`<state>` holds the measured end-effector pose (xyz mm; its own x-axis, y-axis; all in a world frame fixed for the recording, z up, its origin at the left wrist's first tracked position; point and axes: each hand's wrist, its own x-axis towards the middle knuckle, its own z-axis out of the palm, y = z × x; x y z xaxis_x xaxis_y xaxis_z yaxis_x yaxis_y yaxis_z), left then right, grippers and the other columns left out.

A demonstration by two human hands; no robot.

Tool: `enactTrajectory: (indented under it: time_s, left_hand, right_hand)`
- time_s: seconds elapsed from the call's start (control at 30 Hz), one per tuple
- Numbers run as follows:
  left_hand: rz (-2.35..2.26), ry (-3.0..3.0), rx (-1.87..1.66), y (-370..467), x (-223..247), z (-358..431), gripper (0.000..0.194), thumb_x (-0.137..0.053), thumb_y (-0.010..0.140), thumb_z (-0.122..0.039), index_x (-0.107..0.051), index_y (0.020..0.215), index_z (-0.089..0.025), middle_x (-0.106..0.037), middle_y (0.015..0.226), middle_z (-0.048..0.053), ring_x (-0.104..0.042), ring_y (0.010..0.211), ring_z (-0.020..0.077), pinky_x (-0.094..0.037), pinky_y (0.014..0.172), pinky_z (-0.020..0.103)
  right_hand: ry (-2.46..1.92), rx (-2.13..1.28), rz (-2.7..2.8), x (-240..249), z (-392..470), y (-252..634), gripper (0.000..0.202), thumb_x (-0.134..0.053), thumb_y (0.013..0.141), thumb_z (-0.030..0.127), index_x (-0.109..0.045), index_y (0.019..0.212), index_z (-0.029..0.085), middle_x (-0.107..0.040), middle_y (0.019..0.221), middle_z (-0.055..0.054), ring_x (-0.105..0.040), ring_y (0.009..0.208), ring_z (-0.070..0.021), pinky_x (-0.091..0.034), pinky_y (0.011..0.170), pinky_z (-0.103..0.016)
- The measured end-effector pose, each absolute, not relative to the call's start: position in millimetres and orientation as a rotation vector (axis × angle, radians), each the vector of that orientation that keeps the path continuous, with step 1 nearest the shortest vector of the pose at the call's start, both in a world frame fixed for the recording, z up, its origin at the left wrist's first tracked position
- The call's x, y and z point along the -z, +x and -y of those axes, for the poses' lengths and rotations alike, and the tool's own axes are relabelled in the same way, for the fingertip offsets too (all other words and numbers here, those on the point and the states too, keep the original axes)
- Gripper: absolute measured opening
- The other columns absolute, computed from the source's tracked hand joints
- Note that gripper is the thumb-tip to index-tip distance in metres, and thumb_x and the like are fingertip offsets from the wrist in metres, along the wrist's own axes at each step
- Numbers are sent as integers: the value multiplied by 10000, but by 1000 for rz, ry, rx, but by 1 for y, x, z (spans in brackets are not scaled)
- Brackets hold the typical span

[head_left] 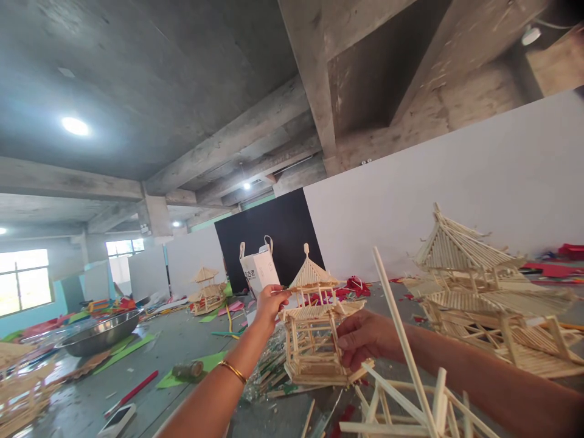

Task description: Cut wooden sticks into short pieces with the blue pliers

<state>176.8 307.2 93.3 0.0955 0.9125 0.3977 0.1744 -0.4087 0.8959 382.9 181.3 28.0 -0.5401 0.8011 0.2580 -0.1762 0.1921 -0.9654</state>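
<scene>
A small two-tiered pavilion of pale wooden sticks (312,340) stands upright between my hands near the middle of the view. My left hand (270,304), with a gold bangle on its wrist, pinches the upper tier at its left side, just under the pointed roof. At the right, my right hand (360,337) has its fingers closed on a lower post of the same pavilion. An open frame of light sticks (401,413), one long stick rising from it, is in front of my right forearm at the bottom edge.
A larger stick pavilion (465,249) stands at the right. Leftward are a metal bowl (103,333), a red pen (132,392), a twine roll (188,370) and a white device (117,421). Behind are a white bag (260,271) and a smaller pavilion (206,292). Stick scraps and coloured paper litter the table.
</scene>
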Motion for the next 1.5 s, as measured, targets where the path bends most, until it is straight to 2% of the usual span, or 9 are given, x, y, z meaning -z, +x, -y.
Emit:
enactTrajectory:
  time_s: [0.4,0.63,0.9,1.0,1.27,1.5]
  left_hand:
    - [-1062,1701,-1389,182,-93,-302,152,-538,861,-270,-559,882,-121,-532,634,-51,-471,455,48,-399,417,175]
    - [-1115,1714,-1381,182,-94,-300,164,-526,868,-273,-558,922,-122,-557,702,-31,-490,492,53,-427,443,185]
    - [-1154,1716,-1335,179,-93,-297,203,-524,868,-285,-558,991,-127,-597,836,12,-564,621,92,-492,536,236]
    - [-1140,1720,-1328,175,-91,-294,191,-527,867,-282,-562,968,-124,-593,805,3,-552,590,82,-480,513,222]
    - [-1104,1695,-1332,170,-90,-282,152,-536,863,-265,-568,879,-117,-560,670,-38,-495,479,51,-423,433,179]
    - [-1127,1674,-1313,171,-90,-276,190,-528,866,-278,-561,973,-125,-593,809,4,-553,593,83,-481,516,224]
  right_hand:
    - [-633,-1478,1611,-27,-183,382,306,-802,638,344,-661,756,100,-650,678,-45,-617,611,-158,-517,590,-255]
    - [-619,-1476,1620,-27,-183,382,303,-792,646,334,-669,791,98,-652,700,-48,-613,619,-156,-517,595,-257]
    - [-623,-1442,1684,-19,-184,385,287,-731,738,369,-671,847,111,-655,745,-51,-617,655,-162,-508,629,-271]
    - [-630,-1427,1689,-13,-182,385,280,-690,786,392,-664,852,122,-656,743,-48,-622,659,-167,-506,625,-279]
    - [-658,-1396,1695,-5,-180,383,359,-697,765,469,-650,816,116,-641,698,-34,-614,646,-172,-486,576,-266]
    - [-633,-1431,1717,-7,-176,386,306,-657,836,415,-626,856,111,-631,735,-30,-616,687,-179,-502,638,-302]
